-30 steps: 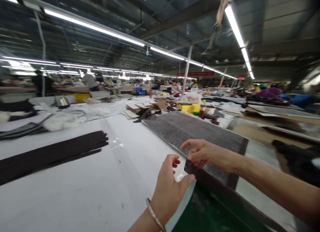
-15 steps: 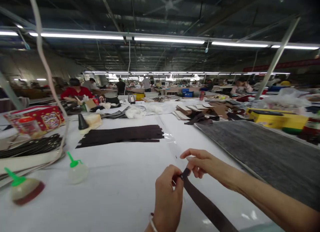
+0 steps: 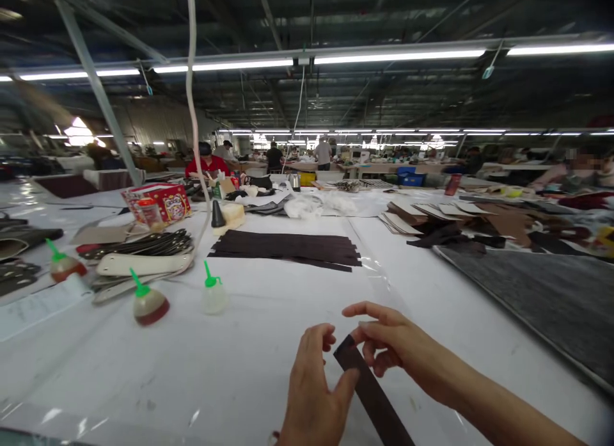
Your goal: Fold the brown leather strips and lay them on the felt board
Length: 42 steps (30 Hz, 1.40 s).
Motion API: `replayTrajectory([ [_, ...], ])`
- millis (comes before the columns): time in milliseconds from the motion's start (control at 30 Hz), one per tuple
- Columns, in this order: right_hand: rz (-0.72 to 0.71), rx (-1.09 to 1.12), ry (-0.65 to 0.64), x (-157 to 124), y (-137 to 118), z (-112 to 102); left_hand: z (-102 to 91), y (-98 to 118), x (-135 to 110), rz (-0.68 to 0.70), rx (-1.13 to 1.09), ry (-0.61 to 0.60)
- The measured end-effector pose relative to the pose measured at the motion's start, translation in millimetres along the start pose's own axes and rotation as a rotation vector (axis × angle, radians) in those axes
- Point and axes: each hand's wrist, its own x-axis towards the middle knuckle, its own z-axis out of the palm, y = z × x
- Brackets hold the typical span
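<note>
A dark brown strip (image 3: 371,395) runs from the bottom edge up to between my two hands, its darker far end lying slantwise. My left hand (image 3: 316,385) is open on the left of this strip, fingers parted from the thumb. The thumb tip rests at the strip's edge. To the right, my right hand (image 3: 396,337) has its index finger stretched out and the others loosely curved; one fingertip touches the strip's end. Beyond both hands, a row of similar dark strips (image 3: 288,246) lies flat on the white tabletop (image 3: 249,363).
At left stand squeeze bottles with green nozzles, one clear (image 3: 214,295) and one with reddish liquid (image 3: 151,306). Behind them are a black cone (image 3: 217,214) and a red box (image 3: 170,199). A grey board (image 3: 532,292) lies at right, cut pieces (image 3: 432,214) behind it. People work farther back.
My left hand has let go of the strip's end and spread its fingers. The right hand stays close to that end. The view has turned left, so the table's things appear farther right.
</note>
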Motion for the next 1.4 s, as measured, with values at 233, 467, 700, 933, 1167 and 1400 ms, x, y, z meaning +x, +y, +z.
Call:
replayTrajectory([
  [233, 0.006, -0.314, -0.003, 20, 7, -8, -7.4, -13, 10, -0.133, -0.083, -0.128],
  [467, -0.257, -0.389, -0.082, 26, 27, -8, -17.6, -37, 1, -0.282, -0.43, -0.087],
  [700, -0.142, -0.083, -0.23, 30, 60, 49, -30.5, -46, -5, -0.357, -0.591, -0.075],
  [933, -0.183, -0.196, -0.216, 43, 66, 59, -50.9, -44, -6, -0.364, -0.416, -0.052],
  [1167, -0.209, -0.392, -0.211, 40, 61, 60, -66.3, -40, -4, -0.401, -0.331, -0.146],
  [1400, -0.081, -0.258, -0.3, 34, 58, 67, -73.5, -48, -12, -0.423, -0.401, -0.21],
])
